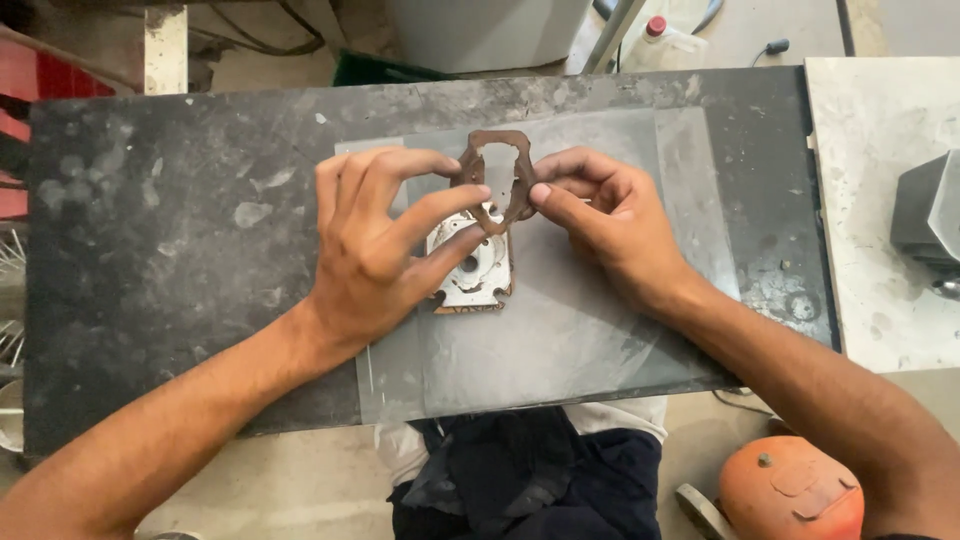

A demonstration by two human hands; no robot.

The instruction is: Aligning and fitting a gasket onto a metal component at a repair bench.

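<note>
At the bottom right of the frame sits an orange rounded tank (790,495). Up at centre, our left hand (375,255) spreads its fingers, thumb and forefinger closing on a thin brown gasket (495,170) from the left. Our right hand (600,215) pinches the gasket's right edge, other fingers curled. Just below it a silvery metal plate (472,275) lies on a clear sheet (560,340) covering the dark slab (160,250). Top right, a red-capped bottle (665,38).

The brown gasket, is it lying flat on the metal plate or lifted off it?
Lifted. The brown gasket is pinched between left hand and right hand, only its lower end meeting the metal plate.
</note>
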